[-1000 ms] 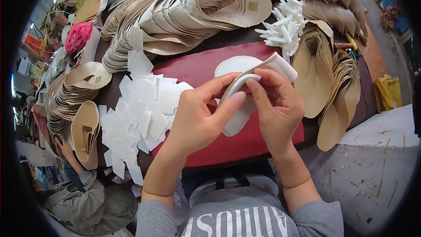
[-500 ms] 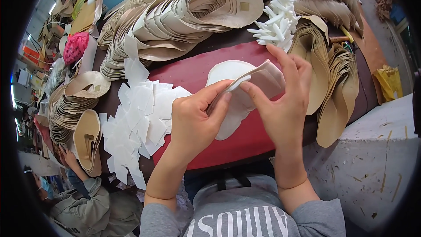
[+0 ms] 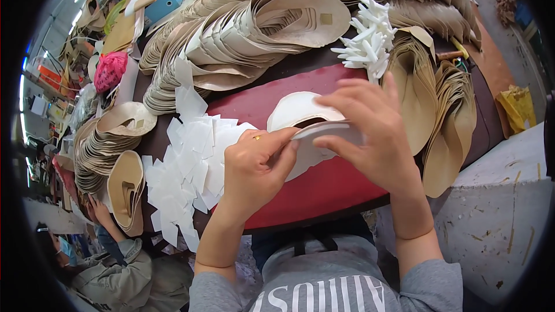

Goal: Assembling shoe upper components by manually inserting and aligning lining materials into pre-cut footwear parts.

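A white, curved insole-shaped piece (image 3: pixel 300 112) is held over a red pad (image 3: pixel 324 185) on the workbench. My left hand (image 3: pixel 254 167) pinches its lower left edge between thumb and forefinger. My right hand (image 3: pixel 376 133) lies across its right side, fingers spread over a pale strip folded along the edge. Part of the piece is hidden under my right hand. A loose heap of white square patches (image 3: pixel 185 167) lies just left of my left hand.
Long fanned rows of beige insoles (image 3: pixel 243 29) fill the back of the bench; more stacks stand at the right (image 3: pixel 439 115) and left (image 3: pixel 110 144). A bundle of white strips (image 3: pixel 367 43) sits behind my right hand. Another person (image 3: pixel 110 260) crouches at lower left. A white wall ledge (image 3: pixel 497 214) is at right.
Both hands have lifted the white piece and turned it flatter, moving it up and to the right; my right hand now covers its right side instead of pressing the folded strip.
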Demonstrator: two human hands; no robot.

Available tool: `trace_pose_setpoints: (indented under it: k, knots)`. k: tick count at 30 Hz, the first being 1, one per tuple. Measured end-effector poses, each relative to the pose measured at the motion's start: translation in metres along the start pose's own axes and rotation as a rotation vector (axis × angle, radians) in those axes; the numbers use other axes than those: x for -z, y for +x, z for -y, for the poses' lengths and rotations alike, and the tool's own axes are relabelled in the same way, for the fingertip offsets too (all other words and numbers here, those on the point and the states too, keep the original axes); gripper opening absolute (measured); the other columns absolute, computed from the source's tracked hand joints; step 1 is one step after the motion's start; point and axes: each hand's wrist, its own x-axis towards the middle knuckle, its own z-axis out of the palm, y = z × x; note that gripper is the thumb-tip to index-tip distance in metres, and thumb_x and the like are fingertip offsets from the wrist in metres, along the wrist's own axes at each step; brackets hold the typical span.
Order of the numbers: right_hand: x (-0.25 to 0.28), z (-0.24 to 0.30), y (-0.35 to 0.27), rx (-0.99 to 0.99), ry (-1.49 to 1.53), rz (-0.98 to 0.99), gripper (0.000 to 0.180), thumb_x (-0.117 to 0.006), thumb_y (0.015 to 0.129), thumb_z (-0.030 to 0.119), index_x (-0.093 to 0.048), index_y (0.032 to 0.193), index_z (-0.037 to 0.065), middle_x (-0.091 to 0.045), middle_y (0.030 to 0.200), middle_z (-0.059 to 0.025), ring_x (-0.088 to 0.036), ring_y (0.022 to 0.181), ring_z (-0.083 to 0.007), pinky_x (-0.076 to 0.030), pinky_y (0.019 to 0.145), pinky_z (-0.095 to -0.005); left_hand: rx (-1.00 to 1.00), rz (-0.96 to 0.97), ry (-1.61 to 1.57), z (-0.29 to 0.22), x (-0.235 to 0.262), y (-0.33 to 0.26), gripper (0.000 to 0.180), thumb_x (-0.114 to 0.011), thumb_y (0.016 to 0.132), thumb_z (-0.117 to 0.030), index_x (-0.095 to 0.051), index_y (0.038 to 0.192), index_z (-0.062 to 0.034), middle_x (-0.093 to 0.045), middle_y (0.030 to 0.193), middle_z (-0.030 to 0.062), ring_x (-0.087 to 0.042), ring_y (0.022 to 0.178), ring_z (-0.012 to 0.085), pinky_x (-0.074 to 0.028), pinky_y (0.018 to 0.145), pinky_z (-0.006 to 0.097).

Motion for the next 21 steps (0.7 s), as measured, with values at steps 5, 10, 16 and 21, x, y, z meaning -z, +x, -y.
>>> trace_pose_setpoints:
  k: [5, 10, 16, 21]
  knots:
    - [0.026, 0.002, 0.001, -0.008, -0.004, -0.008, 0.014, -0.073, 0.071, 0.004, -0.067, 0.084, 0.004, -0.063, 0.096, -0.0081, -0.056, 0.091, -0.0170, -0.042, 0.089, -0.0323, -0.277, -0.361, 0.067, -0.021, 0.004, -0.002, 0.017, -0.068, 0.077, -0.004, -0.069, 0.094, 0.0008, -0.063, 0.066, 0.0051, -0.051, 0.062, 0.0148, -0.042, 0.063, 0.023]
    - [0.017, 0.021, -0.017, -0.150, 0.228, -0.180, 0.015, -0.072, 0.073, 0.004, -0.068, 0.087, 0.003, -0.063, 0.090, -0.0066, -0.056, 0.084, -0.0167, -0.044, 0.085, -0.0297, 0.049, -0.176, -0.463, -0.036, -0.031, -0.051, 0.017, -0.058, 0.088, -0.007, -0.062, 0.100, 0.0031, -0.063, 0.080, 0.0076, -0.053, 0.070, 0.0156, -0.042, 0.067, 0.024]
    - [0.035, 0.054, -0.029, -0.297, 0.556, -0.140, 0.012, -0.069, 0.077, 0.003, -0.068, 0.088, 0.001, -0.062, 0.087, -0.0064, -0.055, 0.082, -0.0165, -0.045, 0.081, -0.0256, 0.409, -0.114, -0.799, -0.046, -0.030, -0.052, 0.020, -0.046, 0.096, -0.010, -0.060, 0.102, 0.0037, -0.063, 0.082, 0.0049, -0.051, 0.067, 0.0117, -0.043, 0.064, 0.023]
    - [0.051, 0.052, -0.046, -0.275, 0.522, 0.026, 0.018, -0.069, 0.079, 0.009, -0.069, 0.096, 0.003, -0.066, 0.090, -0.0059, -0.058, 0.084, -0.0159, -0.047, 0.078, -0.0270, 0.311, 0.105, -0.572, -0.058, -0.021, -0.072, 0.023, -0.043, 0.097, -0.009, -0.057, 0.108, 0.0046, -0.063, 0.087, 0.0064, -0.052, 0.067, 0.0099, -0.042, 0.061, 0.022]
